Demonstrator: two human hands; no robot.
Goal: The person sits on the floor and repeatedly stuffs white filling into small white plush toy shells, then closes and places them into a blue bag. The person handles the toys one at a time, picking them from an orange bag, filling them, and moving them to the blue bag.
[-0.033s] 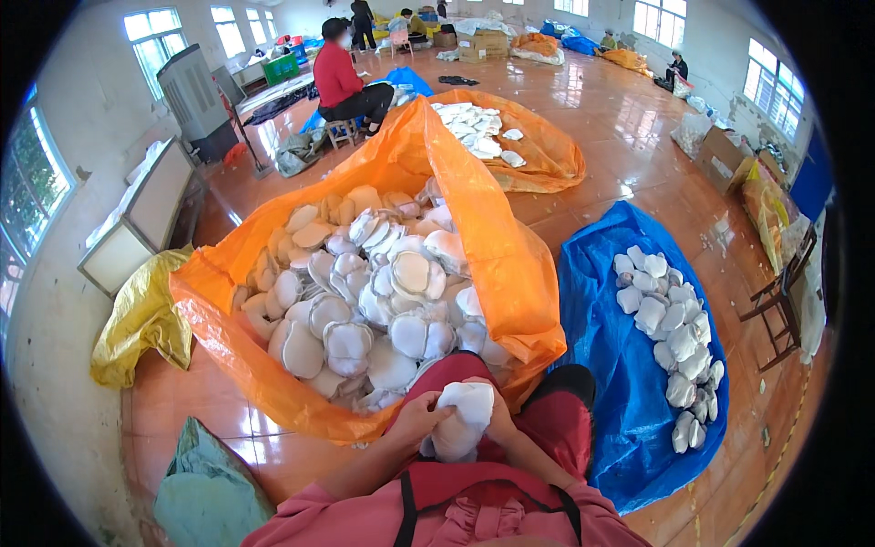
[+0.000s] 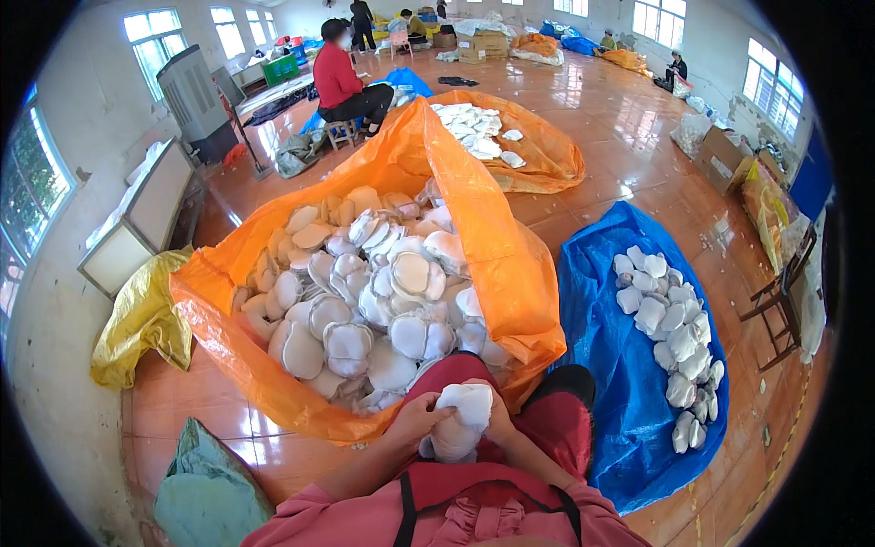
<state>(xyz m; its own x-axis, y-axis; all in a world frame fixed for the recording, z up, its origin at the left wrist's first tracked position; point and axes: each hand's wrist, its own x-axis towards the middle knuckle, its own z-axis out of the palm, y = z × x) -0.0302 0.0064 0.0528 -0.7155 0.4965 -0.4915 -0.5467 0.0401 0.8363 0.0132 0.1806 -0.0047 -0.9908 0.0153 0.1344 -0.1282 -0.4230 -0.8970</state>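
Observation:
Above my lap, both hands hold a small stack of white rounded fabric pads (image 2: 462, 424). My left hand (image 2: 424, 419) closes on the stack's left side, thumb and fingers pinching its edge. On the opposite side my right hand (image 2: 499, 421) is wrapped round it, its fingers partly hidden behind the pads. In front of me a big orange sack (image 2: 497, 232) gapes, heaped with bundles of similar white pads (image 2: 347, 347). At my right, a row of white pads (image 2: 674, 319) lies on a blue sack (image 2: 602, 337) spread on the floor.
A yellow sack (image 2: 146, 324) and a green sack (image 2: 208, 488) lie at left. Beyond the big sack, another orange sack (image 2: 558, 155) carries white pads. A person in red (image 2: 339, 80) sits on a stool there. A wooden chair (image 2: 782, 292) and cardboard box (image 2: 720, 161) stand at right.

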